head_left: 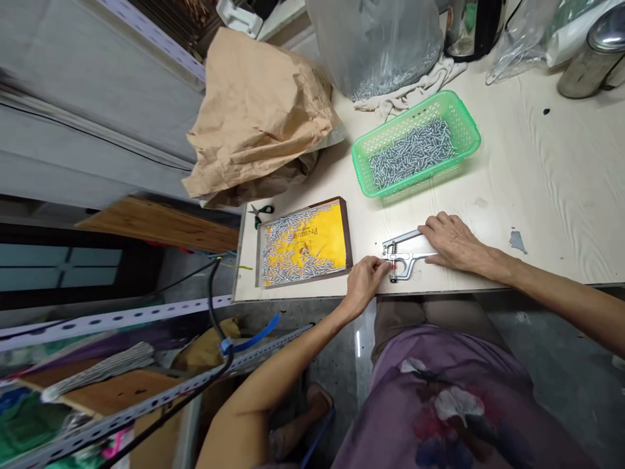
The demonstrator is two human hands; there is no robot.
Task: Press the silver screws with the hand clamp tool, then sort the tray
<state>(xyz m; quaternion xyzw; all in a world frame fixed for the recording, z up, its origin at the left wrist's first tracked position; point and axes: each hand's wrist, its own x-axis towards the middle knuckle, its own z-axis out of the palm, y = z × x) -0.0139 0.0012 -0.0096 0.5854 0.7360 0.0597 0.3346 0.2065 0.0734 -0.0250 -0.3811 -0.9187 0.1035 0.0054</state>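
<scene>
Right grip [452, 242] on silver pliers [406, 258], left grip [365, 280] at their front.

On the table [517, 169], tray [348, 234] with parts [303, 267] inside, scissors [266, 210] by its rear left corner, pliers [411, 258] to its right. Behind pliers, basket [415, 181] holding more parts; behind basket, cloth [424, 88] and plastic bag [375, 39]. Behind tray, paper bag [258, 111]. Far right, jug [593, 55].
</scene>
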